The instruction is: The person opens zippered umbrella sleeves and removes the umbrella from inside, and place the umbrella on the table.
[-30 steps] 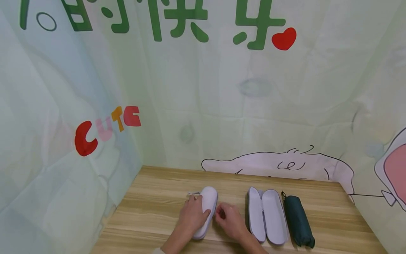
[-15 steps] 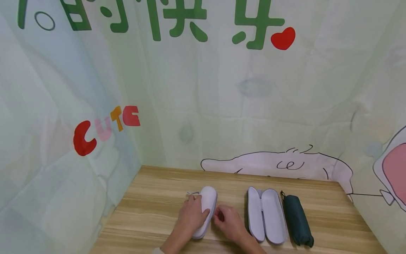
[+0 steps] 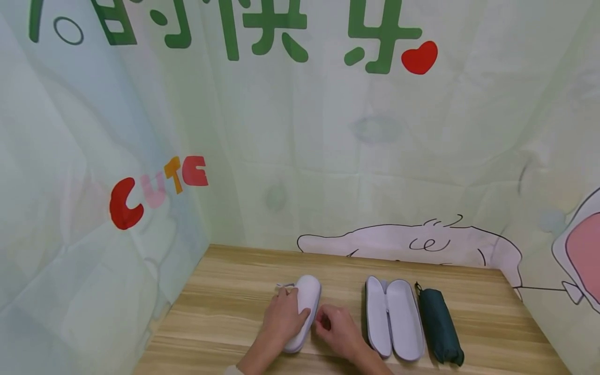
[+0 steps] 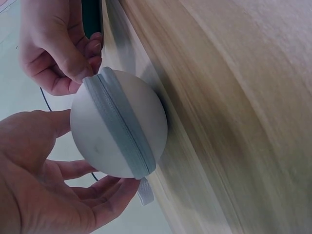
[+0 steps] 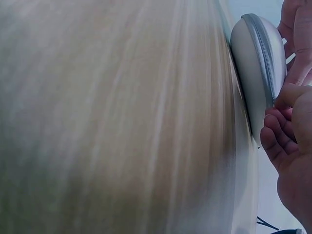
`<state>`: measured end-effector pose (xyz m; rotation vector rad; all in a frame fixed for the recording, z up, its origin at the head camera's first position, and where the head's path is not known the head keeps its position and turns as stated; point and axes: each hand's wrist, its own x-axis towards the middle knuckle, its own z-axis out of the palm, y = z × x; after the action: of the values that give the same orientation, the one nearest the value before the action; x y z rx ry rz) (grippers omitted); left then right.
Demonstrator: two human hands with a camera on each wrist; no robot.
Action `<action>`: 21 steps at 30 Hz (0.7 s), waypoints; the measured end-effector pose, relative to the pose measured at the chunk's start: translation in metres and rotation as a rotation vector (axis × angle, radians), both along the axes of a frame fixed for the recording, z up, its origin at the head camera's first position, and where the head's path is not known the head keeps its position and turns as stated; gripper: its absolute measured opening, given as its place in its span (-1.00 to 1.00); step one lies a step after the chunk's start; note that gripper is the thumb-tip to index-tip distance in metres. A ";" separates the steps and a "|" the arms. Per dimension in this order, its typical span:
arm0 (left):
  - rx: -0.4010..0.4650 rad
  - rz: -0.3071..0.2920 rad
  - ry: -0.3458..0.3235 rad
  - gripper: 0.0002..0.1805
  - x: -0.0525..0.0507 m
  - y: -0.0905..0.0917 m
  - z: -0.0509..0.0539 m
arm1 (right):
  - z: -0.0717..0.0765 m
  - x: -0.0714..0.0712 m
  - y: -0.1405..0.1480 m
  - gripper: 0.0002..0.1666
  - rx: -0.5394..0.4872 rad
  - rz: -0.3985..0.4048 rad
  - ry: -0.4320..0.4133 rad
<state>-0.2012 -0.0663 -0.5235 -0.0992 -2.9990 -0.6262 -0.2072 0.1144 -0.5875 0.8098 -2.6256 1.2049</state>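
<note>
A white hard zip case [image 3: 308, 292], long with rounded ends, lies shut on the wooden table, its grey zipper [image 4: 122, 122] running round the side. My left hand [image 3: 282, 319] grips it from the left, thumb on top and fingers along its far side. A small fabric loop [image 4: 145, 191] sticks out from under those fingers. On the right side of the case, my right hand [image 3: 338, 331] is curled with thumb and forefinger pinched together at the zipper line. The zipper pull between them is hidden by the fingertips.
To the right lies an open hard glasses case [image 3: 396, 319] with a pale lining. Beside it is a dark green folded umbrella [image 3: 440, 325] in its sleeve. A printed cloth [image 3: 328, 156] hangs behind the wooden table [image 3: 225, 291].
My right hand has slid a little toward me along the right edge of the zip case. The left hand and the case have stayed in place.
</note>
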 end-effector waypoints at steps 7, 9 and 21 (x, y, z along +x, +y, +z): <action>-0.002 -0.004 0.003 -0.31 -0.001 0.001 0.000 | 0.002 0.004 -0.001 -0.80 -0.016 0.020 -0.008; -0.002 -0.005 0.007 -0.31 -0.001 0.001 -0.001 | 0.003 0.005 -0.001 -0.80 -0.017 0.026 -0.029; -0.015 0.000 0.034 -0.35 0.002 0.003 -0.003 | 0.002 0.011 -0.002 -0.81 -0.024 0.055 -0.053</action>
<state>-0.1996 -0.0633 -0.5262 -0.1095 -2.9711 -0.5965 -0.1966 0.1120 -0.5853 0.8632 -2.6419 1.2869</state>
